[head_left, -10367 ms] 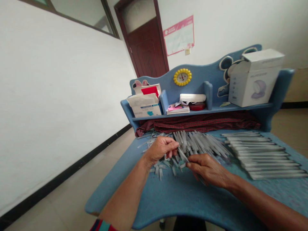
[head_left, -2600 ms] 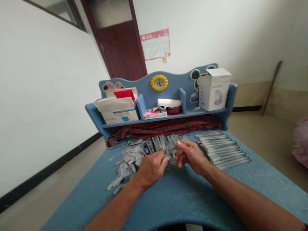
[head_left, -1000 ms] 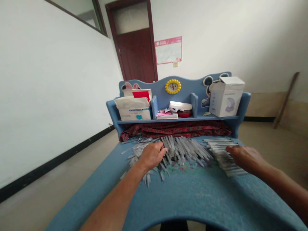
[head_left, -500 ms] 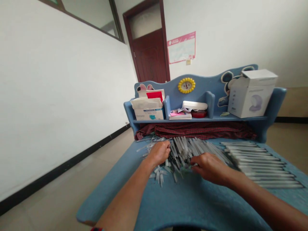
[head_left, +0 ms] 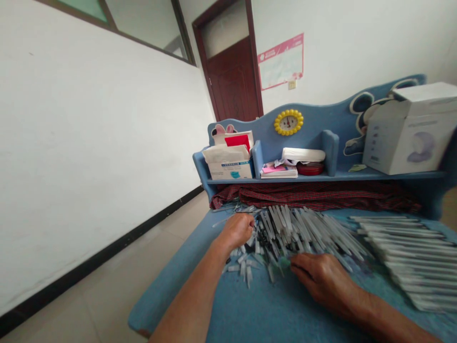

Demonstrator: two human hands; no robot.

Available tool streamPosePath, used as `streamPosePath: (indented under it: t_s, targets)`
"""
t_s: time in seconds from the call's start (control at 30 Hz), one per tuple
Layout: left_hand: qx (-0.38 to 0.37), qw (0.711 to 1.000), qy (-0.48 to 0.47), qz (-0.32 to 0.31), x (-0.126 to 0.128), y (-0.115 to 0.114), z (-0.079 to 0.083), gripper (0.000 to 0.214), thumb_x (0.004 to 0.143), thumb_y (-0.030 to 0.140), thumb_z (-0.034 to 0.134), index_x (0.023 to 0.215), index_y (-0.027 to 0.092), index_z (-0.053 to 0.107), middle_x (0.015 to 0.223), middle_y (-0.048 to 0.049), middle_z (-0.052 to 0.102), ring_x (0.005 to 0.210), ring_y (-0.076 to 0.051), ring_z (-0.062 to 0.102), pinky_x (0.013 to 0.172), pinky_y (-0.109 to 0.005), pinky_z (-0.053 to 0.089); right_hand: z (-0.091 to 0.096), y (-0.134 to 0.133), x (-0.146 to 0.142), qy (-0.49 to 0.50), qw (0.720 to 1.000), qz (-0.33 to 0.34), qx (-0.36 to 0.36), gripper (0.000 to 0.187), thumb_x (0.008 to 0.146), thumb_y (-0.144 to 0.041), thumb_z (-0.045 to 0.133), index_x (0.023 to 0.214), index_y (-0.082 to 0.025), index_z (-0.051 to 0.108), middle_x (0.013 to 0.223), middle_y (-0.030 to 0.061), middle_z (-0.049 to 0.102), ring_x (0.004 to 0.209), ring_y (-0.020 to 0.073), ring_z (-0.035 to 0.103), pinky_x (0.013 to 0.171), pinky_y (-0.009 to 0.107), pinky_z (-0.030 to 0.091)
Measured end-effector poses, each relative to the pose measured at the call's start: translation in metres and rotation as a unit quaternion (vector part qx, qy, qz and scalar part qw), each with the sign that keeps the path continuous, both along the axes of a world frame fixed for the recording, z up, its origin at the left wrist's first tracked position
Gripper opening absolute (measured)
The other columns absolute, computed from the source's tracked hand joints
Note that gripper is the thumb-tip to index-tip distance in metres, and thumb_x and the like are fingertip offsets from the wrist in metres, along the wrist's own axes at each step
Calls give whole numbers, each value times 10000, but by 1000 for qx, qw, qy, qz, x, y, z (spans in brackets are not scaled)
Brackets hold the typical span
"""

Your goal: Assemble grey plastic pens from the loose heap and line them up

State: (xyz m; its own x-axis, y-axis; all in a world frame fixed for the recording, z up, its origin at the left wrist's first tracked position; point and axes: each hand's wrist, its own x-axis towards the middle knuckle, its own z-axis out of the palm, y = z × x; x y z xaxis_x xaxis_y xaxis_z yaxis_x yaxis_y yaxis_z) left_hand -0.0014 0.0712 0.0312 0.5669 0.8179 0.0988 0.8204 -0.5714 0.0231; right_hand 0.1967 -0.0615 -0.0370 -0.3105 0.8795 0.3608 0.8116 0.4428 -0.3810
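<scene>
My left hand [head_left: 237,231] is closed in a fist at the left side of a loose pile of clear pen barrels [head_left: 285,224]; what it holds, if anything, is hidden. Short clear pen caps [head_left: 246,267] lie scattered just in front of it. My right hand [head_left: 323,278] has its fingers pressed together at the pile's front edge, low over the blue table [head_left: 257,309]. I cannot make out anything in those fingertips. Further right, pens [head_left: 414,252] with dark ends lie side by side in a stacked row.
A folded red checked cloth [head_left: 303,193] lies along the table's back, below a blue shelf [head_left: 271,180]. On the shelf stand a mask box [head_left: 230,169], papers [head_left: 280,174], a red case [head_left: 310,168] and a large white carton [head_left: 403,138]. A white wall [head_left: 107,143] is at left.
My right hand has drawn back toward me from the pile, its fingers now closer together. My left hand stays beside the pile. The camera view has shifted, moving the table items rightward in the picture.
</scene>
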Motion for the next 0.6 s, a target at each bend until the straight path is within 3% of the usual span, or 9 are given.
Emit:
streamPosePath:
  t_s: [0.6]
  targets:
    - [56,990,-4,130,-11,11,6,164,747,179,475,773,186,636,852,-74,658,843,-203,600,707,-266,409,0,0,-1,-30,999,12,-7,228,887,-188,350,734,-194,519,702,1,612,618,113,580,559,223,318]
